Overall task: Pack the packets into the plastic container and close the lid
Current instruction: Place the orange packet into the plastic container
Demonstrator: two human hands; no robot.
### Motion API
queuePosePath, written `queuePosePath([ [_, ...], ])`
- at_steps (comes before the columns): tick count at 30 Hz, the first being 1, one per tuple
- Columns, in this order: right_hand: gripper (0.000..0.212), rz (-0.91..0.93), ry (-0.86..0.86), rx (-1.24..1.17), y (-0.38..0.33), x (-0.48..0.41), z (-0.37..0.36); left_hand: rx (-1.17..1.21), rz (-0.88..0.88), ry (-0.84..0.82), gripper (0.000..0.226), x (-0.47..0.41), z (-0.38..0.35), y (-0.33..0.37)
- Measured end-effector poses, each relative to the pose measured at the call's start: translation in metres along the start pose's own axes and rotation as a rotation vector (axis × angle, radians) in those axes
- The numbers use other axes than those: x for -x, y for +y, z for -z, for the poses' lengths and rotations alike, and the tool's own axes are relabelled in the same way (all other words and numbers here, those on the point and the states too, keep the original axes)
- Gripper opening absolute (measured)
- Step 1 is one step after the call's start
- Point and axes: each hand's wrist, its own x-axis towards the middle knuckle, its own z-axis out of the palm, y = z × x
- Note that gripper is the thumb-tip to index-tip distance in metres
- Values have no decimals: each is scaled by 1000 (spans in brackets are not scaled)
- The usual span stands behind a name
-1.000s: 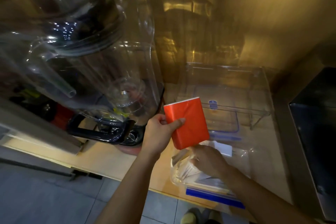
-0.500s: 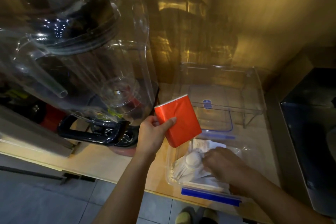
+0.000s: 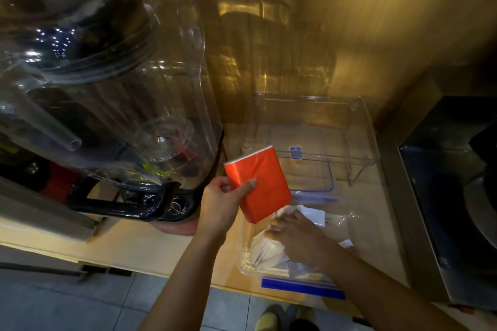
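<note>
On the pale wooden counter (image 3: pixel 166 247), the largest item is a blender with a clear jar (image 3: pixel 113 83), standing at the left and taking no part in the task. To its right stands a clear acrylic rack (image 3: pixel 360 148), with what appears to be the container's blue-edged lid (image 3: pixel 314 177) lying under it, detached. Nearest the counter edge sits the clear plastic container (image 3: pixel 243 252), open, with a blue strip along its near side.

Container: rigid, thin-walled, probably light and liable to slide when pressed. Judged best held by the rim or a side wall while loading.

White packets (image 3: pixel 266 247) lie inside the container. They look soft, crinkly and light; the film is likely slippery. Press them flat with the palm rather than pinching them.

Right hand (image 3: pixel 298 236): reaches into the container, fingers spread and lying on the white packets. Whether it grips one cannot be told.

Left hand (image 3: pixel 223 204): closed on the orange packet (image 3: pixel 262 185), thumb across the front face, fingers behind, at the lower left corner. The packet hangs tilted above the container's far left corner, touching nothing else. It appears block-shaped, glossy, light and slightly compressible. Grip across the flat faces; a corner pinch may slip.

Lid closure is not yet begun.
</note>
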Motion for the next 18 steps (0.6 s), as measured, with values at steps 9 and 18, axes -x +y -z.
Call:
queuePosePath([
  [9,28,-95,-80,-187,30,24,16,-26,6,-75,27,5,15,-10],
  [18,51,-349,-94,-239,7,-24,6,-156,60,-81,35,7,16,-21],
])
